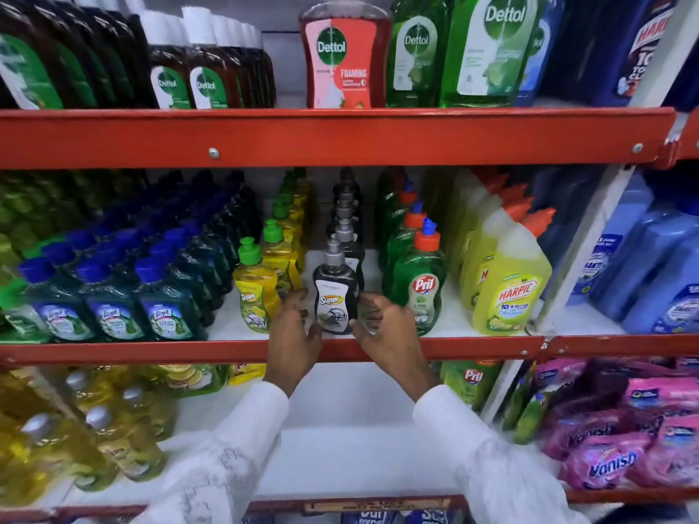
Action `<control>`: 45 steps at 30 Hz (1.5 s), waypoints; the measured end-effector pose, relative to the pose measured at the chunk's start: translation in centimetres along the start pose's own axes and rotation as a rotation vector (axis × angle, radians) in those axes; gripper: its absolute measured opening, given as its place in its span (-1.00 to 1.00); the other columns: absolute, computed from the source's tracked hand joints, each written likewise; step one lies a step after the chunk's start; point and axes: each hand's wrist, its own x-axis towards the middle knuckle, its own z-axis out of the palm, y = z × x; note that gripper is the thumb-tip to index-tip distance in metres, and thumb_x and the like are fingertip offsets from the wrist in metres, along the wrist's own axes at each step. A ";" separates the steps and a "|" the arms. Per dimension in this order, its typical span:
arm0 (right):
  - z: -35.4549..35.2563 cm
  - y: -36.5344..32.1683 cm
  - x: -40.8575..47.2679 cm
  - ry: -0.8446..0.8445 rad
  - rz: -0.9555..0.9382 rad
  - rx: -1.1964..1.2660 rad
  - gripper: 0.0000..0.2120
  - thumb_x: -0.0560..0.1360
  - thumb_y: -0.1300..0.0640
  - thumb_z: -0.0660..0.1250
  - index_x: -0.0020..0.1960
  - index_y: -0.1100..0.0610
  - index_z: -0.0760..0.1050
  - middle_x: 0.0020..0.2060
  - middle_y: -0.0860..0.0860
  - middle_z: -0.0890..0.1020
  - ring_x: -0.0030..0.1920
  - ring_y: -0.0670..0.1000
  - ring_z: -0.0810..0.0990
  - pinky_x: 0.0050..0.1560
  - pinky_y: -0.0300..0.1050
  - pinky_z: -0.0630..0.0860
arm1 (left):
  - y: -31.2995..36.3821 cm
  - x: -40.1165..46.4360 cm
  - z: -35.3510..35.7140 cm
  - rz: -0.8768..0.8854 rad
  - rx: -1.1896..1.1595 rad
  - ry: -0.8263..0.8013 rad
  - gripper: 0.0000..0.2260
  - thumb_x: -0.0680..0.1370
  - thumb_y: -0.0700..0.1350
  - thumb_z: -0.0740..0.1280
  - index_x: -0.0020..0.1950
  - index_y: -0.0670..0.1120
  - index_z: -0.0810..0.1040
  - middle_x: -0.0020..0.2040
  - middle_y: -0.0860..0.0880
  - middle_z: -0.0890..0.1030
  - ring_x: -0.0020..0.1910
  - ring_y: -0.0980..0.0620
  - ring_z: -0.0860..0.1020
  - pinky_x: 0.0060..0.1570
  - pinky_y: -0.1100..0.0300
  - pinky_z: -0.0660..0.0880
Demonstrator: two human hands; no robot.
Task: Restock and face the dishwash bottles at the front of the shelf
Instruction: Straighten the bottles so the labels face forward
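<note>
A black Super dishwash bottle (334,293) with a grey cap stands upright at the front of the middle shelf (472,347), heading a row of like bottles (346,221). My left hand (293,330) cups its left side and my right hand (384,321) its right side, fingers touching the base. Left of it stand yellow Super bottles (255,293) with green caps. Green Pril bottles (418,285) stand to the right.
Dark green Lizol bottles (109,296) fill the shelf's left, yellow Harpic bottles (508,281) the right, blue bottles (650,266) beyond an upright. Dettol bottles (342,58) line the shelf above. Below lie yellow bottles (94,429) and pink Vanish packs (612,444).
</note>
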 end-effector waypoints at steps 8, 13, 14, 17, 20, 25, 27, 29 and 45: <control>0.7 0.0 0.5 -0.009 0.042 -0.018 -0.63 0.50 0.27 0.38 0.30 0.18 0.56 0.12 0.09 0.73 0.06 0.03 0.72 0.17 -0.21 0.59 | -0.3 0.7 0.1 0.024 -0.109 -0.059 -0.70 0.43 -0.20 0.51 0.15 -0.05 0.64 0.05 -0.05 0.75 -0.05 0.02 0.71 0.08 -0.03 0.65; 0.7 -0.1 0.3 0.006 0.051 -0.006 -0.62 0.51 0.32 0.34 0.32 0.18 0.54 0.15 0.08 0.72 0.09 0.04 0.71 0.22 -0.16 0.58 | -0.2 0.4 0.0 0.015 -0.189 -0.078 -0.71 0.41 -0.15 0.55 0.11 -0.01 0.66 0.02 -0.02 0.75 -0.09 0.11 0.71 0.03 -0.02 0.67; 0.7 -0.1 0.2 0.007 0.053 0.002 -0.61 0.51 0.32 0.33 0.33 0.18 0.54 0.15 0.08 0.71 0.09 0.04 0.71 0.24 -0.10 0.60 | -0.1 0.4 -0.1 0.017 -0.192 -0.077 -0.70 0.40 -0.16 0.56 0.11 -0.02 0.66 0.01 -0.02 0.75 -0.10 0.12 0.71 0.03 -0.02 0.67; 0.7 -0.1 0.1 0.011 0.070 0.020 -0.60 0.51 0.33 0.33 0.34 0.19 0.54 0.16 0.09 0.71 0.09 0.02 0.72 0.24 -0.03 0.61 | 0.1 0.3 -0.2 0.027 -0.176 -0.082 -0.70 0.41 -0.16 0.55 0.13 -0.04 0.66 0.04 -0.03 0.75 -0.08 0.11 0.71 0.04 -0.02 0.67; 0.7 -0.2 0.1 0.009 0.071 0.052 -0.60 0.50 0.34 0.35 0.33 0.19 0.55 0.14 0.08 0.72 0.07 0.00 0.72 0.22 -0.02 0.62 | 0.4 0.3 -0.4 0.033 -0.180 -0.084 -0.68 0.43 -0.19 0.54 0.16 -0.07 0.65 0.07 -0.05 0.74 -0.05 0.08 0.71 0.07 -0.02 0.66; 0.8 -0.4 -1.1 0.215 0.107 0.101 -0.66 0.47 0.32 0.45 0.24 0.20 0.60 0.04 0.07 0.74 -0.10 -0.12 0.69 0.09 -0.16 0.66 | 0.3 -0.6 -0.8 -0.001 -0.201 -0.046 -0.65 0.48 -0.25 0.46 0.27 -0.16 0.59 0.16 -0.09 0.69 0.09 -0.01 0.67 0.18 0.05 0.61; 1.0 -1.0 -1.8 0.404 0.052 0.126 -0.72 0.44 0.32 0.46 0.12 0.12 0.65 -0.06 0.05 0.73 -0.19 -0.22 0.65 -0.06 -0.28 0.65 | -0.4 -1.8 -1.6 -0.023 -0.243 0.084 -0.71 0.48 -0.30 0.41 0.19 -0.08 0.63 0.05 -0.04 0.71 0.03 0.03 0.68 0.10 0.20 0.61; 2.0 -2.2 -2.4 0.495 -0.051 0.161 -0.78 0.43 0.33 0.45 0.00 0.07 0.64 -0.16 0.00 0.69 -0.23 -0.17 0.64 -0.16 -0.39 0.57 | -1.5 -2.9 -3.2 -0.002 -0.283 0.279 -0.72 0.46 -0.33 0.35 0.03 0.01 0.66 -0.09 0.01 0.72 -0.09 0.09 0.68 -0.01 0.25 0.61; 9.8 -6.4 1.2 -0.048 0.055 0.015 -0.68 0.51 0.24 0.41 0.27 0.18 0.59 0.11 0.05 0.73 0.06 0.00 0.71 0.18 -0.24 0.55 | -5.9 1.4 -8.9 0.029 -0.049 0.057 -0.64 0.41 -0.37 0.44 0.17 -0.12 0.63 -0.05 0.06 0.67 -0.06 0.13 0.61 -0.12 0.69 0.33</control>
